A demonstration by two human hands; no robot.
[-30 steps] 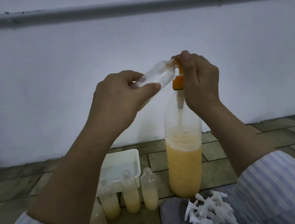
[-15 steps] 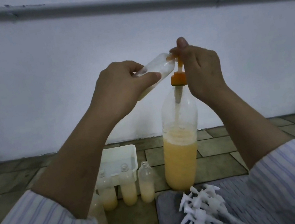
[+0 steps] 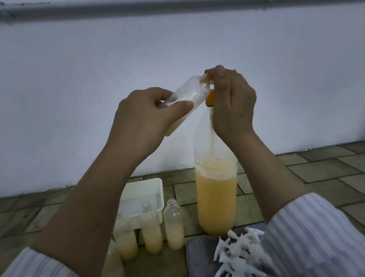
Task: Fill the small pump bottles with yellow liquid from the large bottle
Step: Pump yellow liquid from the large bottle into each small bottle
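My left hand (image 3: 146,117) grips a small clear bottle (image 3: 189,93), tilted with its mouth up against the orange pump nozzle (image 3: 210,97) of the large bottle (image 3: 217,195). A little yellow liquid lies in the small bottle's lower end. The large bottle stands upright on the floor, about half full of yellow liquid. My right hand (image 3: 231,103) is wrapped around the pump head, thumb on top. Three small open bottles (image 3: 152,230), each part-filled with yellow liquid, stand in a row on the floor below my left arm.
A white plastic tub (image 3: 158,186) sits behind the small bottles. A heap of white pump tops (image 3: 238,262) lies on a grey cloth (image 3: 198,254) in front. Another pale bottle (image 3: 114,273) stands half hidden under my left sleeve. A wall closes the back.
The view shifted slightly. Both hands stay at the pump; my right thumb has come down a little on the pump head and yellow liquid has gathered in the small bottle.
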